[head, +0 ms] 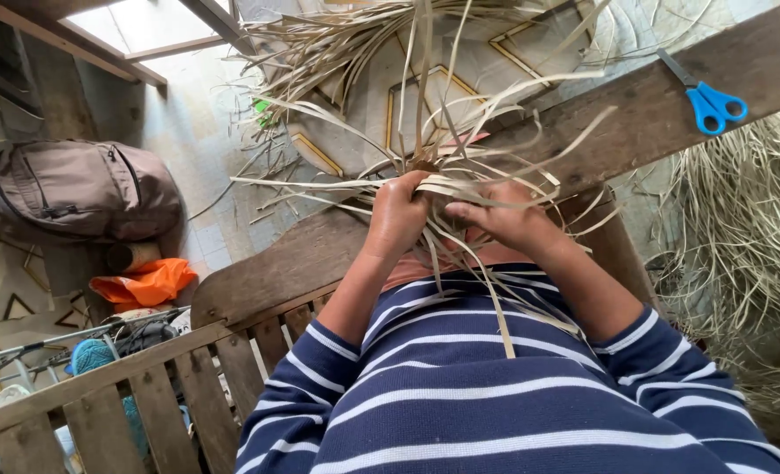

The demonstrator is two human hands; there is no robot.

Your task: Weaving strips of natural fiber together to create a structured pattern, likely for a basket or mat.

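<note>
Here, the person's left hand [396,215] is closed in a fist around a bundle of long, flat, pale straw-coloured palm-leaf strips [425,149], gripping them where they cross just in front of the chest. The right hand [504,219] sits just beside it, its fingers [462,212] curled and pinching several of the same strips, so both hands touch the bundle and nearly meet at its middle. From that knot the strips fan upward and outward over the patterned tile floor [188,132], and a few hang down across the navy sweater with white stripes [478,386]. A dark, weathered wooden plank [653,105] runs diagonally behind the hands, and a pair of scissors with blue plastic handles [710,101] lies on it, well apart from the right hand. A loose heap of dried pale fibre [741,254] rests at the right edge. On the left, a grey-brown fabric backpack [74,189] lies on the floor, with a crumpled orange plastic bag [144,283] near it and a ball of teal yarn [92,355] lower down, beyond a slatted wooden rail [127,386].
</note>
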